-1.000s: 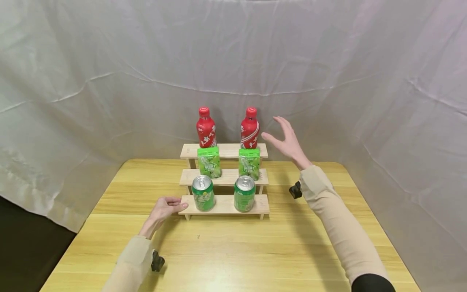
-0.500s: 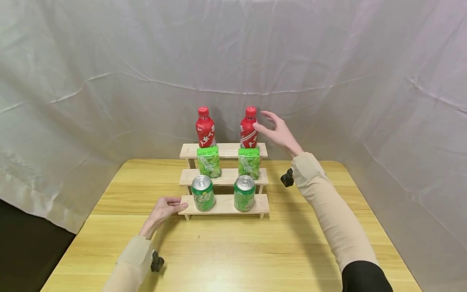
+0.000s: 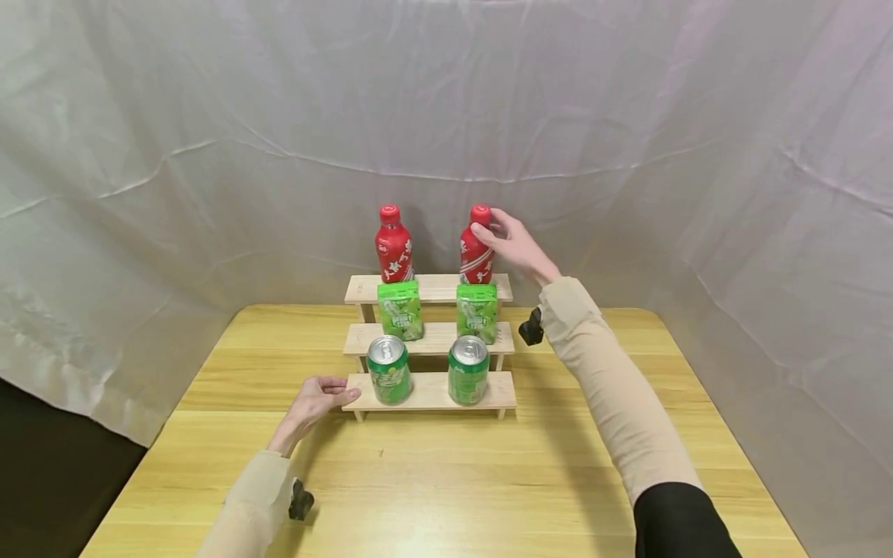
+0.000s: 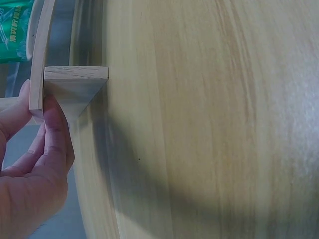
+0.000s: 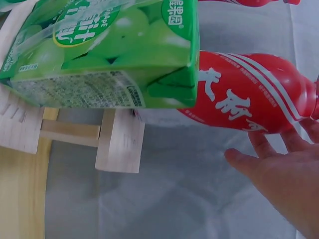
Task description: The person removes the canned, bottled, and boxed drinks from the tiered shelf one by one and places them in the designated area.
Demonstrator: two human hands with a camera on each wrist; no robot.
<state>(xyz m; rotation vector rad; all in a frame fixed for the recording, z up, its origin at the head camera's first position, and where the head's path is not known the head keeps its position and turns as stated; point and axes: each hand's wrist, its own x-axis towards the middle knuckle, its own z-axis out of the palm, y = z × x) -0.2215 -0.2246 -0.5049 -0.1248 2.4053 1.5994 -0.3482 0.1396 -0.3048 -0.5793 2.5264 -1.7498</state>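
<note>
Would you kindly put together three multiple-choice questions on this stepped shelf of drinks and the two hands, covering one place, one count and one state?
1. On which step of the wooden shelf do the two green cans stand?
A. top
B. middle
C. lowest

2. How many red bottles are there on the top step?
A. one
B. two
C. three

3. What is the right hand doing?
A. gripping the right red bottle near its cap
B. lying flat on the table
C. lifting a green carton

Right letters: 1 C, since both cans stand on the front, lowest step; 2 B, since two red bottles stand side by side at the top; 3 A, since the fingers curl round the bottle's neck, while the left hand holds the left end of the lowest step.
</note>
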